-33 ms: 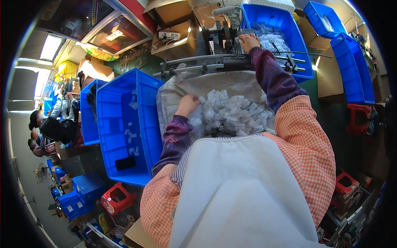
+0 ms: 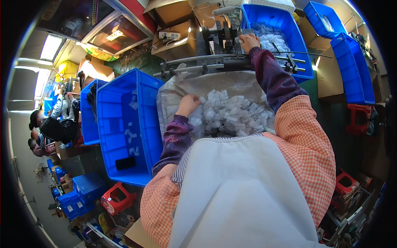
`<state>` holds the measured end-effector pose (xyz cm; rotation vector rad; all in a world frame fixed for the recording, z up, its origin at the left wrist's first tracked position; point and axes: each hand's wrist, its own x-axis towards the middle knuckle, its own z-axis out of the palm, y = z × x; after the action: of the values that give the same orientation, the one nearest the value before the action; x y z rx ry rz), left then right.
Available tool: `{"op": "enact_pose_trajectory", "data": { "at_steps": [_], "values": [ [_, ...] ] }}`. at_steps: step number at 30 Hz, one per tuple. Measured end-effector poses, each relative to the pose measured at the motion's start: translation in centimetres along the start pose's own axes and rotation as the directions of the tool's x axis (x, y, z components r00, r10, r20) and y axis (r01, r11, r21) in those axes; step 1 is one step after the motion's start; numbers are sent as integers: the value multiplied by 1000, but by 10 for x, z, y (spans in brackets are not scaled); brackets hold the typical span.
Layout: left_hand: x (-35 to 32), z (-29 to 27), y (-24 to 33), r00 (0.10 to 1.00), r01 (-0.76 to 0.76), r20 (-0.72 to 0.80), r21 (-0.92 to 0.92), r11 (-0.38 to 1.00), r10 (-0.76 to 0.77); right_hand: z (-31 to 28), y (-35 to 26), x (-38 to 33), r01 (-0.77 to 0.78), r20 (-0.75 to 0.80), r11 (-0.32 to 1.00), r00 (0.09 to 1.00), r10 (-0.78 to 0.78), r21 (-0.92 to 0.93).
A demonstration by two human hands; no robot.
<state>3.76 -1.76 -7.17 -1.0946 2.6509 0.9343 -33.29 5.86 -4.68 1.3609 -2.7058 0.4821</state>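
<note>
My left hand [image 2: 189, 105] is at the left edge of a heap of small white plastic pieces with thin metal pins [image 2: 235, 109]. Its fingers are closed, with a small white plastic piece [image 2: 202, 100] at the tips. The heap lies on a pale cloth [image 2: 169, 97] stretched before my apron. Farther off, my right hand [image 2: 249, 41] is at the right side of a dark bench machine [image 2: 225, 39] with wheels. Those fingers are curled closed against a part there; what they grip is too small to make out.
Metal rails [image 2: 198, 60] cross between cloth and machine. At left stands a blue bin [image 2: 109, 95] with a few white pieces and a black flat object [image 2: 125, 163]. Another blue bin [image 2: 295, 35], at far right, holds many white pieces. A thin rod [image 2: 312, 53] sticks out rightward.
</note>
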Motion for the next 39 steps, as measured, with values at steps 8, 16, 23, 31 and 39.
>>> {"op": "enact_pose_trajectory", "data": {
  "at_steps": [8, 16, 23, 31, 39],
  "values": [
    [9, 6, 0, 999, -27, -41, 34, 999, 29, -12, -6, 1, -125, 54, 988, 990, 130, -89],
    [5, -1, 17, 972, -36, -234, -88, 995, 14, -28, 0, -24, -105, -16, 985, 994, 104, -138],
    [5, -1, 40, 935, -306, -217, -103, 946, 279, -8, -32, -20, -100, -59, 990, 994, 95, -95],
    [-3, -12, 59, 854, -452, -327, -84, 888, 404, -5, -48, -19, -92, -48, 988, 995, 87, -120],
    [0, -14, 64, 790, -573, -379, -177, 800, 482, -18, 11, -18, -129, 33, 989, 991, 132, -74]
  ]
}}
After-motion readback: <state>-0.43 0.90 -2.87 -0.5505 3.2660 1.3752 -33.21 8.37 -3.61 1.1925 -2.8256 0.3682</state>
